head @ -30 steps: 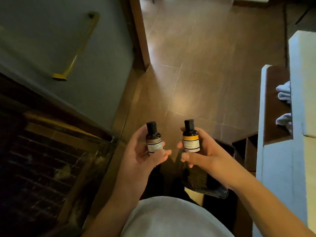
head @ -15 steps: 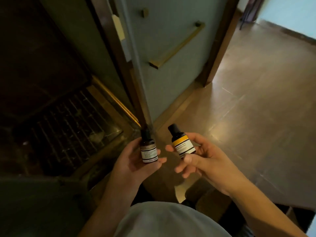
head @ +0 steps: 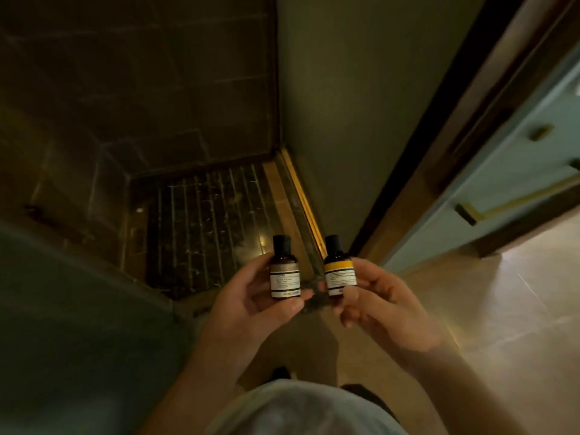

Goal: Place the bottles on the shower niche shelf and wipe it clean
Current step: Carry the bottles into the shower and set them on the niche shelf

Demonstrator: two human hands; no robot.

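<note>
Hands both gripping upright bottles — left hand (head: 251,304) brown-banded bottle (head: 284,271), right hand (head: 381,304) yellow-banded bottle (head: 339,270).

From my feed, the only thing underfoot is floor. On the right lies pale tiled floor (head: 518,309), glossy and catching light, with thin grout lines across it. To the far left, the dark shower floor (head: 204,233) is veined stone cut by parallel grooves, sitting beyond a lighter raised threshold (head: 284,215) that runs from near to far. I can make out nothing lying on either surface; the dimness hides detail.
</note>
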